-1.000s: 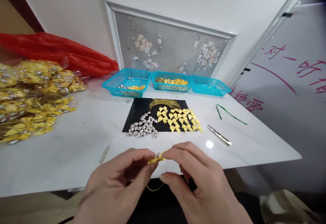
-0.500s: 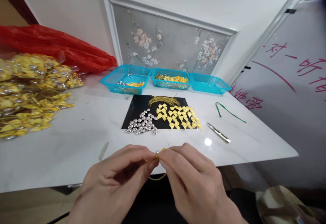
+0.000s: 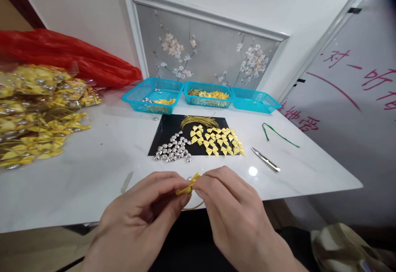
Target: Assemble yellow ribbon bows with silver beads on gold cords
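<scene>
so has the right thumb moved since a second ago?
Yes. Judged against the near edge of the black mat, the thumb of the right hand has moved forward, closer to the mat.

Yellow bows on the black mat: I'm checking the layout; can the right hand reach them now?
Probably yes: only white tabletop lies between the right hand and the laid-out bows, though its fingers are at the held bow.
</scene>
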Demonstrator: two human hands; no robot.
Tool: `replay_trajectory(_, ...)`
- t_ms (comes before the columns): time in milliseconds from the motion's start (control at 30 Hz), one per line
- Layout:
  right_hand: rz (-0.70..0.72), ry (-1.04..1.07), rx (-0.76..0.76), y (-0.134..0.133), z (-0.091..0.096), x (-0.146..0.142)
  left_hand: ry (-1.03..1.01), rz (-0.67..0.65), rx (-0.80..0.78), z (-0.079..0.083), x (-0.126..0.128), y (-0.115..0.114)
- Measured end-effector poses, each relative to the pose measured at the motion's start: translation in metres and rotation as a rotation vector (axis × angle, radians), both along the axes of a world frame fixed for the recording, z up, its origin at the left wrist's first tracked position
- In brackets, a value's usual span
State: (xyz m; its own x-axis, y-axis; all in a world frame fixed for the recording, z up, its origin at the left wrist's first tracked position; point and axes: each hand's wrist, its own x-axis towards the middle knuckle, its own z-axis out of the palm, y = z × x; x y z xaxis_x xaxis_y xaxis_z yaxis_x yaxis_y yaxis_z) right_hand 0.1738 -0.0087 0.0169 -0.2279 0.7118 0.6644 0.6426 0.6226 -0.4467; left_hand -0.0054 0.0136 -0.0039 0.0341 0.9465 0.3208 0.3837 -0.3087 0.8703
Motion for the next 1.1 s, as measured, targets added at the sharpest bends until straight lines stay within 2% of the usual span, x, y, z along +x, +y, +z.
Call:
replay_trajectory(200, -0.008, -0.029, -0.019, -0.002, 0.001, 0.0, 0.025, -0.075, 0.089, 0.01, 0.007, 0.003)
replay_trajectory(400, -0.011, -0.025, -0.061, 0.002, 0.0, 0.0, 0.018, -0.032, 0.063, 0.015, 0.009, 0.01)
replay_trajectory(567, 0.037, 0.163, -0.266, 0.037, -0.009, 0.002, -0.154, -0.151, -0.221, 0.007, 0.016, 0.035)
replay_trajectory(667, 0.036, 0.254, -0.299, 0.064, -0.009, 0.01, -0.231, -0.151, -0.275, 0.002, 0.015, 0.049)
replay_trajectory(800, 0.013, 0.415, -0.305, 0.087, 0.003, 0.027, -0.3, -0.107, -0.3, 0.003, 0.008, 0.057)
replay_trajectory(933, 0.023, 0.463, -0.334, 0.079, 0.011, 0.034, -0.359, -0.078, -0.333, 0.006, 0.003, 0.052)
replay_trajectory(1000, 0.044, 0.446, -0.357, 0.066, 0.007, 0.031, -0.413, -0.056, -0.354, 0.007, 0.002, 0.047)
replay_trajectory(1100, 0.047, 0.439, -0.363, 0.043, -0.009, 0.019, -0.537, -0.036, -0.401, 0.012, 0.004, 0.044)
